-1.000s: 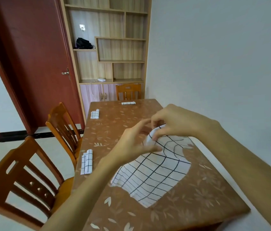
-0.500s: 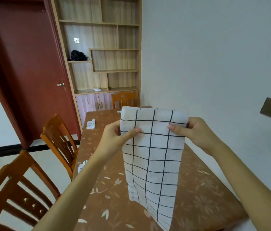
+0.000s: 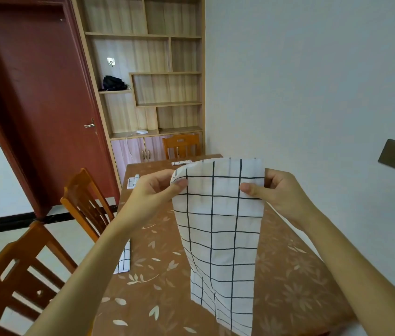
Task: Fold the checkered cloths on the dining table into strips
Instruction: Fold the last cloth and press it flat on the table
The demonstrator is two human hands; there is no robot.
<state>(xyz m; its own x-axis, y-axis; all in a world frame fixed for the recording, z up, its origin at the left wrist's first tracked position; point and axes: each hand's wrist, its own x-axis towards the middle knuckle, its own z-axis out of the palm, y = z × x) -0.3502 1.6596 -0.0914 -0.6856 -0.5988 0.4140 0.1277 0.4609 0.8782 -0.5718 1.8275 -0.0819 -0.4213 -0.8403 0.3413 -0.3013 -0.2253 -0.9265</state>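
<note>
A white cloth with a black grid hangs upright above the brown flowered dining table, its lower end near the table's front. My left hand pinches its top left corner between thumb and fingers. My right hand pinches the top right corner the same way. Three folded checkered cloths lie on the table: one by my left forearm, one at the far left edge, one at the far end.
Two wooden chairs stand along the table's left side and a third at its far end. A shelf unit and a red door stand behind. A white wall runs along the table's right side.
I lifted the cloth off the table and spread it between both hands. Since half a second ago it hangs much the same, and the top left corner now curls over.
</note>
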